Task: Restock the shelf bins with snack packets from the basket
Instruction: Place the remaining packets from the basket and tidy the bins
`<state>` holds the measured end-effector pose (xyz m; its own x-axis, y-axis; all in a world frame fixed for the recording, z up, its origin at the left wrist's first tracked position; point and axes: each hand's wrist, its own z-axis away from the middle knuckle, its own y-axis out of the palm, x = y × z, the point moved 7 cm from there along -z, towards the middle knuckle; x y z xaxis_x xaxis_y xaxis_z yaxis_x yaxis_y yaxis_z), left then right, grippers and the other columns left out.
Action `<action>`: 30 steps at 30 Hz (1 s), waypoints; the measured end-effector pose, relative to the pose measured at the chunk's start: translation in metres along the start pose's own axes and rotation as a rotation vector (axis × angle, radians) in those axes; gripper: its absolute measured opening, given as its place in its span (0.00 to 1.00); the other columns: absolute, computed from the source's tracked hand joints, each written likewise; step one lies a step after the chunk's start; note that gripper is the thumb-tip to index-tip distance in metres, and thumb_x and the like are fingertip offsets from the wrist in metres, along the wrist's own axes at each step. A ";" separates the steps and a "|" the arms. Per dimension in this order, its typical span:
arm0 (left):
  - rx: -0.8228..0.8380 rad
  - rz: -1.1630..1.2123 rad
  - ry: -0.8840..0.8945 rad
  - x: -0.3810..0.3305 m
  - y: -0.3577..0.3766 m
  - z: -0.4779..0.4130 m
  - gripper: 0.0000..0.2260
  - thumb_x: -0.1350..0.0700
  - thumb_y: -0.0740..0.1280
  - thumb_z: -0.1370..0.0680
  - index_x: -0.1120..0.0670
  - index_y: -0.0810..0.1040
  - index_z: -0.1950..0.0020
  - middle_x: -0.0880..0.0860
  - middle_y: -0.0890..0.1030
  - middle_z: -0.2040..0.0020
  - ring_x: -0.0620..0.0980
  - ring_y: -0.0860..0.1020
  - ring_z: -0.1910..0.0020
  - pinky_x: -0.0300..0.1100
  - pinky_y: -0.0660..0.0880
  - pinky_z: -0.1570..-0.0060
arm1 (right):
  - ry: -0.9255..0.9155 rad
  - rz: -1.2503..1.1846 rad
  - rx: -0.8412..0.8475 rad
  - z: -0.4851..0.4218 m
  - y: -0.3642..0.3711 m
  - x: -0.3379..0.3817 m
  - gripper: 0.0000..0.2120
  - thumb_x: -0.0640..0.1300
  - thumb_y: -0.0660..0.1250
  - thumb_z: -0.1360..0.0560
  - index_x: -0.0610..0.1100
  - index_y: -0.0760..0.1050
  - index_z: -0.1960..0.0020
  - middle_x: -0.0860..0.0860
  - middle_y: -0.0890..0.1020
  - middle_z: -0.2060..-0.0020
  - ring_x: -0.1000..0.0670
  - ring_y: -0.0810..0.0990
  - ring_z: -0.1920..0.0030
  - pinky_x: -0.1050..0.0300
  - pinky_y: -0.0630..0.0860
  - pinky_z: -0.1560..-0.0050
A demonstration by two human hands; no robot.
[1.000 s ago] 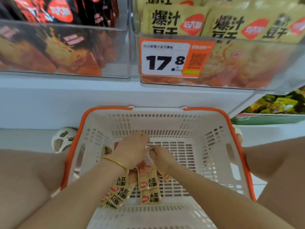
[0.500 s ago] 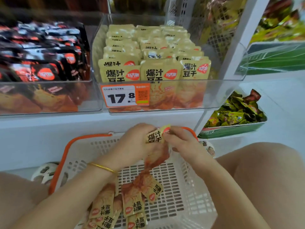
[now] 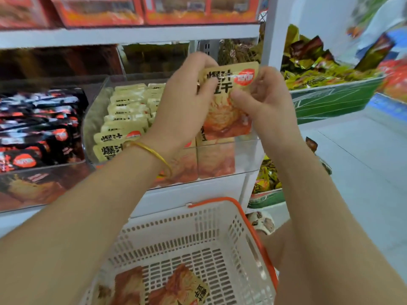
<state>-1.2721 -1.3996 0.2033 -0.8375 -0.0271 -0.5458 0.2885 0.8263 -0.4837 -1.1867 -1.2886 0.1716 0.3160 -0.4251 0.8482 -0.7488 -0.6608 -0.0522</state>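
Your left hand (image 3: 185, 102) curls its fingers round the left edge of one yellow snack packet (image 3: 226, 106). Your right hand (image 3: 264, 102) pinches its right side between thumb and fingers. Both hands grip the packet upright, printed face toward you.

**Change.** One second ago both hands were down in the basket, gathering packets. Half a second ago the packet was just above the basket rim, in front of the bin. It is now raised above the front right corner of the clear bin (image 3: 220, 155), over its front wall and not yet inside. Judge the pick as complete and the placement as the step in hand. A second packet may sit behind the first, but motion blur prevents confirmation.

**Stock.** The bin already holds rows of matching packets (image 3: 125, 119) on its left side. The white basket (image 3: 253, 227), with its orange rim, is below your forearms, and at least two packets (image 3: 176, 287) remain in it, so restocking is unfinished.

**Markings.** The held packet shows large black characters, 爆汁豆干, and a red-orange oval logo whose white lettering is unreadable. The price tag, which read 17.8 earlier, is now hidden behind your left forearm. The neighbouring bin holds black packets (image 3: 39, 128) bearing the same oval.
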 end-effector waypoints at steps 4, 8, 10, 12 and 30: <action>0.046 -0.152 -0.065 0.026 0.016 0.013 0.05 0.59 0.61 0.21 0.55 0.74 0.46 0.45 0.73 0.57 0.44 0.71 0.61 0.40 0.66 0.59 | 0.071 0.161 0.042 0.002 0.007 -0.030 0.12 0.35 0.69 0.27 0.47 0.70 0.51 0.56 0.77 0.62 0.58 0.78 0.61 0.61 0.75 0.60; 0.103 -0.317 -0.057 0.040 0.023 0.025 0.06 0.57 0.62 0.21 0.55 0.78 0.48 0.52 0.78 0.58 0.54 0.75 0.56 0.46 0.68 0.55 | 0.062 0.380 0.079 0.011 0.010 -0.046 0.15 0.39 0.68 0.27 0.47 0.68 0.43 0.52 0.78 0.56 0.48 0.79 0.54 0.48 0.78 0.53; 0.117 -0.465 -0.022 0.039 0.024 0.026 0.06 0.57 0.63 0.21 0.54 0.79 0.49 0.54 0.79 0.57 0.57 0.74 0.52 0.47 0.66 0.48 | 0.021 0.613 0.076 0.012 0.008 -0.049 0.11 0.46 0.66 0.24 0.45 0.70 0.43 0.48 0.78 0.52 0.46 0.77 0.50 0.46 0.75 0.51; 0.159 -0.623 0.020 0.041 0.030 0.028 0.07 0.55 0.64 0.22 0.54 0.81 0.51 0.54 0.79 0.56 0.58 0.72 0.49 0.49 0.62 0.41 | 0.040 0.810 0.095 0.012 0.008 -0.054 0.12 0.49 0.64 0.23 0.44 0.72 0.43 0.47 0.77 0.49 0.44 0.76 0.49 0.47 0.73 0.51; 0.939 -0.509 -0.567 0.214 0.030 0.315 0.10 0.54 0.60 0.21 0.49 0.78 0.44 0.47 0.78 0.45 0.47 0.74 0.45 0.40 0.70 0.48 | 0.440 0.887 1.187 0.235 0.159 -0.222 0.15 0.38 0.59 0.22 0.41 0.67 0.36 0.43 0.73 0.40 0.42 0.73 0.40 0.49 0.73 0.43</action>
<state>-1.2965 -1.5573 -0.1435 -0.6985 -0.6678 -0.2571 0.4070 -0.0753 -0.9103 -1.2392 -1.4445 -0.1494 -0.3151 -0.8648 0.3909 0.3488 -0.4886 -0.7998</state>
